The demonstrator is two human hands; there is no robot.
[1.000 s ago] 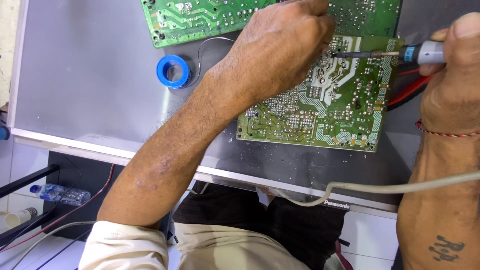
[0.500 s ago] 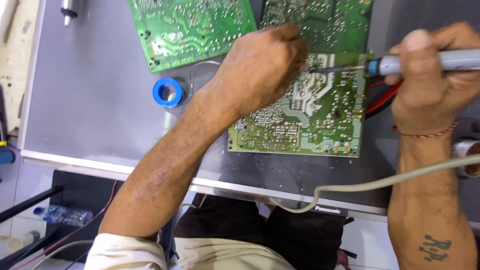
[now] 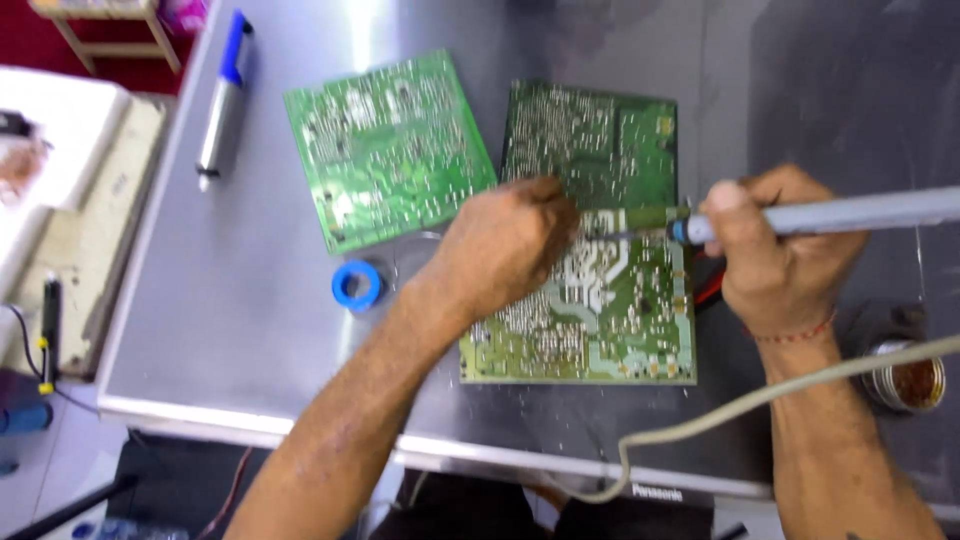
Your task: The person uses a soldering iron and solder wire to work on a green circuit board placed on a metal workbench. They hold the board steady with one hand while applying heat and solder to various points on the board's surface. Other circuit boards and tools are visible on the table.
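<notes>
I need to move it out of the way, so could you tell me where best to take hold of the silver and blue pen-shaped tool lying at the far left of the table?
Grip the pen-shaped tool around its silver barrel, at mid-length, coming from above. It lies flat and nearly lengthwise along the table's left edge, blue end away, with bare surface on both sides for fingers. Both hands are occupied over the boards.

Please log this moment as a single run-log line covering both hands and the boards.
left hand: resting on circuit board | right hand: holds soldering iron, tip at board | second board: apart, untouched | blue spool: beside wrist
</notes>
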